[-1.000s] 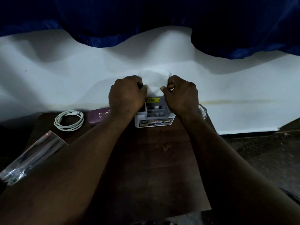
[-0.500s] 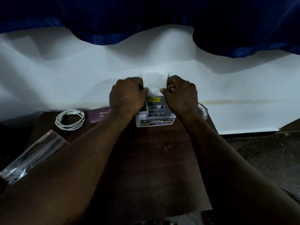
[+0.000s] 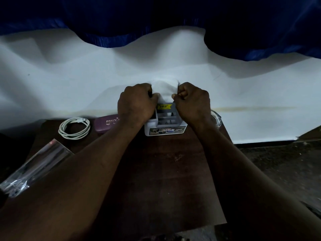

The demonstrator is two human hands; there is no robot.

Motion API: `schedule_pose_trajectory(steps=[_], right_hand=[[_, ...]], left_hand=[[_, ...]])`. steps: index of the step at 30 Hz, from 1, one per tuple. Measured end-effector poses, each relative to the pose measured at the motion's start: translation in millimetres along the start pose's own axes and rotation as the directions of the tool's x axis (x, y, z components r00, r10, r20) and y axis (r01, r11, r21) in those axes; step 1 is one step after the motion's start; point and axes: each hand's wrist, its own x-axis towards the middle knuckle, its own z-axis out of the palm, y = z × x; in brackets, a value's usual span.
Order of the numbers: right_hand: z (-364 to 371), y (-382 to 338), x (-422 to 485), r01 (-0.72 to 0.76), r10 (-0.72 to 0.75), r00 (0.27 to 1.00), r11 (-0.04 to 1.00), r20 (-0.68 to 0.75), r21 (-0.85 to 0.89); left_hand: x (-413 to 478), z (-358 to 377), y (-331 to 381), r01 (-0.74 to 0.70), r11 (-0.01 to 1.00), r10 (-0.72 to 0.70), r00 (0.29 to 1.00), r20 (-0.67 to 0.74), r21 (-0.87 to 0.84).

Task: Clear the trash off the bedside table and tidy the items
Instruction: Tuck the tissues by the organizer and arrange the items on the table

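Your two hands pinch a white tissue wad just above the back of the organiser box

Your left hand (image 3: 137, 103) is curled and grips the left edge of the tissue (image 3: 165, 91); your right hand (image 3: 191, 103) is curled and grips its right edge, knuckles toward you. The organiser box (image 3: 165, 129), white with an OPEL label, sits right under both hands at the far edge of the brown table (image 3: 165, 180). Left of the box: a purple case (image 3: 104, 125), then a coiled white cable (image 3: 74, 126), then, nearer you, a clear plastic wrapper (image 3: 34, 166) at the table's left edge. Just right of the box, a glass item (image 3: 216, 119), mostly hidden by your wrist. Behind the box, a white bedsheet (image 3: 78, 84)
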Motion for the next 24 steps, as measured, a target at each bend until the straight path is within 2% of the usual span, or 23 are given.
schedule_pose_trajectory(steps=[6,10,13,17,20,24], right_hand=[[-11,3,2,-0.019,0.027,0.998,0.989,-0.051,0.147],[-26,17,-1,-0.041,0.06,0.984,0.993,-0.169,0.112],[-34,34,-11,-0.089,0.098,0.978,0.994,-0.184,0.057],[-43,67,-37,-0.102,0.102,0.995,0.982,-0.008,-0.158],[-48,82,-48,-0.144,0.193,0.974,0.931,0.117,-0.336],[-48,94,-55,-0.163,0.248,0.946,0.92,0.207,-0.357]], left_hand=[[-5,-4,2,0.028,0.998,-0.031,0.998,-0.057,-0.056],[-16,-10,20,-0.146,0.986,0.124,0.963,-0.24,-0.074],[-23,-8,43,-0.296,0.953,0.284,0.948,-0.146,-0.065],[-41,4,65,-0.483,0.872,0.489,0.865,0.111,-0.073],[-51,11,73,-0.548,0.836,0.543,0.827,0.144,-0.002],[-57,14,79,-0.549,0.834,0.537,0.83,0.154,0.053]])
